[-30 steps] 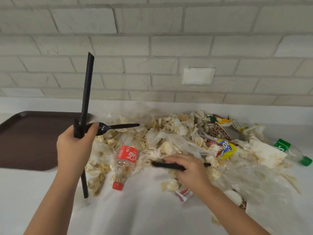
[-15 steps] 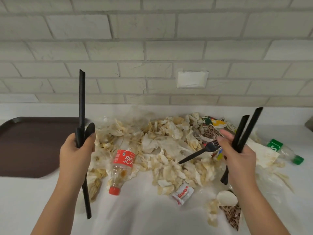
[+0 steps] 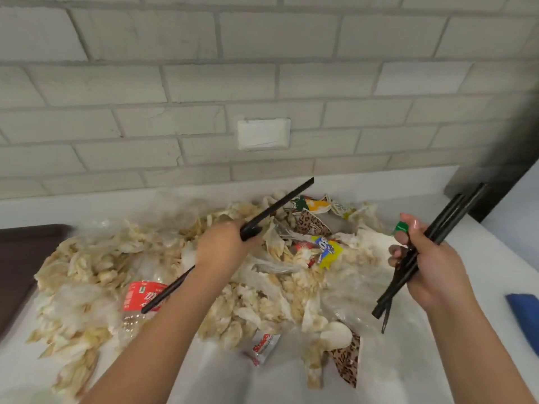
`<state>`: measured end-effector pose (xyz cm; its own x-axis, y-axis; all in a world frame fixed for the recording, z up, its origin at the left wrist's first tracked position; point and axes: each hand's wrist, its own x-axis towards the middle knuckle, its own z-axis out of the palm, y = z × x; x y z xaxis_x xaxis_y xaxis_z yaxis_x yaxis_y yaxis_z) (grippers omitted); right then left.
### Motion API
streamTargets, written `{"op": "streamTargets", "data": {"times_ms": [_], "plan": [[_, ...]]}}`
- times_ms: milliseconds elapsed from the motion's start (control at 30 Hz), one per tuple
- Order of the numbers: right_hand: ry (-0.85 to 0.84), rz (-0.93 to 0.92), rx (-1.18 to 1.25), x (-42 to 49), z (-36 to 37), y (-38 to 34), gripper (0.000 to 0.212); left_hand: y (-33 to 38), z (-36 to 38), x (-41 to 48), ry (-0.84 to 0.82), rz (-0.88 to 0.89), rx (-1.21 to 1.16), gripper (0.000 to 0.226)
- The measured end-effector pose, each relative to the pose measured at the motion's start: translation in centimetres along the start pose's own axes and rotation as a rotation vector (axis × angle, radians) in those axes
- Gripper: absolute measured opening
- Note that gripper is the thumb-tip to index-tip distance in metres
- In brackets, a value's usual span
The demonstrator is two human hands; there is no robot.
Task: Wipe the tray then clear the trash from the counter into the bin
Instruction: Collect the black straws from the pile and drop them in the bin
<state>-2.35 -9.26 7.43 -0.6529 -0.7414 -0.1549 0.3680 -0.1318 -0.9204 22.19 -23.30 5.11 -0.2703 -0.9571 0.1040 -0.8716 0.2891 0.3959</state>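
1. Near the worktop's front edge, a white sachet with red lettering (image 3: 264,346) is left lying. A blue cloth (image 3: 525,313) is seen at the right edge.
2. A long black plastic straw (image 3: 280,204) is gripped in the curled left hand (image 3: 224,249). A bundle of black plastic straws and cutlery (image 3: 455,217) is clenched in the right hand (image 3: 434,266), apparently so that stiff pieces are collected for one trip.
3. A clear plastic bottle with a red label (image 3: 140,295) is surrounded by the heap of crumpled stained paper napkins (image 3: 96,266) mid-worktop.
4. The dark brown plastic tray (image 3: 14,258) is kept at the left edge, beside the heap. No bin is shown.
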Motion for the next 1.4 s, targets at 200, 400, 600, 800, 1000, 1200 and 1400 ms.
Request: {"op": "streamTargets", "data": {"times_ms": [200, 400, 600, 800, 1000, 1200, 1400], "plan": [[0.008, 0.032, -0.163, 2.3, -2.7, -3.4, 0.036, 0.0, 4.6, 0.4, -0.319, 0.09, 0.262, 0.067], [-0.063, -0.119, -0.795, 5.7, -1.2, -2.4, 0.022, -2.7, 5.3, -2.9, -0.308, 0.215, 0.264, 0.053], [-0.323, -0.267, -1.543, 13.3, 5.1, 3.5, 0.019, -3.6, 4.9, -4.5, -0.303, 0.288, 0.246, 0.045], [-0.539, -0.329, -1.902, 18.7, 8.2, 6.3, 0.018, -3.5, 3.6, -4.8, -0.22, 0.19, 0.035, 0.059], [-0.564, -0.467, -1.906, 20.7, 8.4, 7.1, 0.019, -3.9, 2.9, -5.1, 0.031, 0.168, -0.039, 0.072], [-0.676, -0.585, -1.636, 20.5, 7.1, 8.0, 0.032, -4.1, 3.2, -5.6, 0.015, 0.189, -0.097, 0.049], [-0.639, -0.425, -1.511, 19.6, 9.0, 5.5, 0.012, -3.7, 3.4, -5.9, -0.088, 0.18, -0.029, 0.054]]}}
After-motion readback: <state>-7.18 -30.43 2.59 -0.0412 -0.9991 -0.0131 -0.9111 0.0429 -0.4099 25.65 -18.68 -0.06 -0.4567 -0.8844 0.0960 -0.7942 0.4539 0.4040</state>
